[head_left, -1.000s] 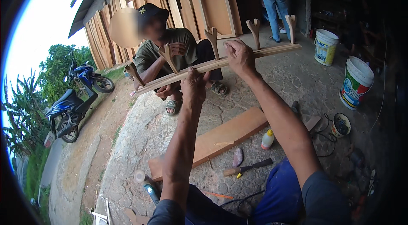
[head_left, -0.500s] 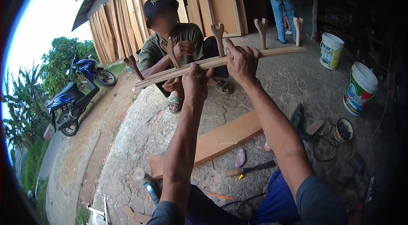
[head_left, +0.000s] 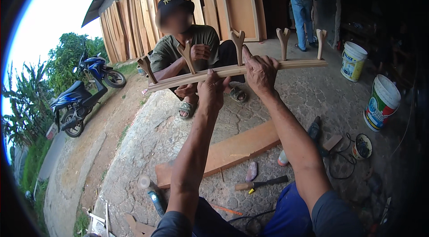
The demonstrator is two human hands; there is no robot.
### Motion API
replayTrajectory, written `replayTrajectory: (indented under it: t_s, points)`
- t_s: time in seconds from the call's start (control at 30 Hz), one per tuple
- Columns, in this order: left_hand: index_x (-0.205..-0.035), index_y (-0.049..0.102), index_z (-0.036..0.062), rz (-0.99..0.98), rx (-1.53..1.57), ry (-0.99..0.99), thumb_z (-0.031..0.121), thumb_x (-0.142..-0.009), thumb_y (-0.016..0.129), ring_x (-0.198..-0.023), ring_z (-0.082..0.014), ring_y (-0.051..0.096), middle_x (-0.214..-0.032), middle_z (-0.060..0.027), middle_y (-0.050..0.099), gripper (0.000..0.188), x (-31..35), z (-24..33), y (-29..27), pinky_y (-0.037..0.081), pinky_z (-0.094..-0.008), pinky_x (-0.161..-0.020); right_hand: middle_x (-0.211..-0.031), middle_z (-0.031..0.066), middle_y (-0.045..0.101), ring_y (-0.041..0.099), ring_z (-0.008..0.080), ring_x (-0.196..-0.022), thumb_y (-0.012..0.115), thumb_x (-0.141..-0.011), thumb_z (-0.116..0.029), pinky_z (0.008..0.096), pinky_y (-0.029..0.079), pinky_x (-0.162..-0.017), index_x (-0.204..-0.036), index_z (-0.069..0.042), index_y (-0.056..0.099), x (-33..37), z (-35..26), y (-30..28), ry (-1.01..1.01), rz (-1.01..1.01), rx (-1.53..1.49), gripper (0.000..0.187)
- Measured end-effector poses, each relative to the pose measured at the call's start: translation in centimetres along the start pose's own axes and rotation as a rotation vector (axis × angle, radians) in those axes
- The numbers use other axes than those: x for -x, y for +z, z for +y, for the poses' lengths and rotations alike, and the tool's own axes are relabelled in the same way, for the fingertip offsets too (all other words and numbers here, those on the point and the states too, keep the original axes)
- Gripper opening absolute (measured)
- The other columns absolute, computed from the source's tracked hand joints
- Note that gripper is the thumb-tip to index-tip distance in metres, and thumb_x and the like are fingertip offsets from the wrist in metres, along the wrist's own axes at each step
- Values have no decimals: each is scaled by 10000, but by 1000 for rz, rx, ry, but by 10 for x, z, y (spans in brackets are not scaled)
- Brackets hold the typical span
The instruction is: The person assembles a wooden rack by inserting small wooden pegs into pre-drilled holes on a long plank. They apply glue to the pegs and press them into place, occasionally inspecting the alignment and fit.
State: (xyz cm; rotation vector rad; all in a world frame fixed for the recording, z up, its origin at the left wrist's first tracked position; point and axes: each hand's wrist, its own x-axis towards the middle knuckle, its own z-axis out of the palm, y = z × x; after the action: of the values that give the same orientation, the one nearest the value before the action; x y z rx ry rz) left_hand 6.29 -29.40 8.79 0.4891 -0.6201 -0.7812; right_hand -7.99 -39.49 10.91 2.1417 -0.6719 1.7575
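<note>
A long pale wooden rack rail [head_left: 299, 64] is held up before me, with several Y-shaped wooden pegs [head_left: 283, 42] standing along its upper side. My left hand [head_left: 211, 90] grips the rail left of its middle, thumb on the near side. My right hand [head_left: 260, 75] is wrapped on it just right of the middle peg [head_left: 238, 49], its index finger stretched up beside that peg. Behind the rack squats a person [head_left: 201, 35] in a dark hat. That person's hands show near the rail's left half; whether they touch it I cannot tell.
On the concrete below lie a wide wooden plank [head_left: 241, 145], a chisel-like tool [head_left: 261, 183], a corded power tool [head_left: 315, 132] and another power tool [head_left: 155, 200]. Two paint buckets [head_left: 354, 61] stand at right. A motorbike [head_left: 80, 98] is parked left; boards [head_left: 129, 22] lean behind.
The whole view has turned slightly, so the rack's right end and the buckets sit lower in the picture. Both my hands keep the same hold on the rack.
</note>
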Motion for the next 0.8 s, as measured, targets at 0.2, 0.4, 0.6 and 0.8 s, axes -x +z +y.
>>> replayTrajectory:
  t_s: [0.2, 0.4, 0.6, 0.8]
  points:
    - [-1015, 493, 24, -7, 11, 11, 68, -968, 544, -888, -155, 608, -940, -20, 516, 83, -2, -1, -3, 583, -461, -887, -772, -23, 642, 581, 169, -813, 635, -872, -164, 381, 340, -855, -1336, -220, 587, 1, 0, 1, -3, -30, -3, 470]
    - [-1014, 501, 33, 2, 11, 6, 108, -988, 536, -859, -136, 596, -918, -10, 522, 87, -3, -3, -5, 590, -441, -873, -767, -10, 636, 580, 178, -809, 611, -893, -161, 395, 337, -858, -1354, -223, 571, -1, 1, 1, -5, -51, -26, 466]
    - [-1029, 498, 45, 37, -14, -14, 176, -1004, 530, -820, -92, 580, -891, 14, 521, 138, -1, -5, -5, 586, -440, -876, -812, -10, 636, 575, 179, -846, 591, -908, -161, 391, 328, -868, -1350, -210, 572, -2, 0, -4, -8, -110, 0, 445]
    - [-1040, 489, 59, 31, 4, -13, 173, -1001, 537, -808, -79, 577, -895, 25, 520, 129, -2, -6, -7, 584, -432, -865, -837, -1, 642, 576, 189, -873, 575, -922, -161, 416, 320, -890, -1390, -224, 531, -2, 2, -4, -23, -137, -11, 474]
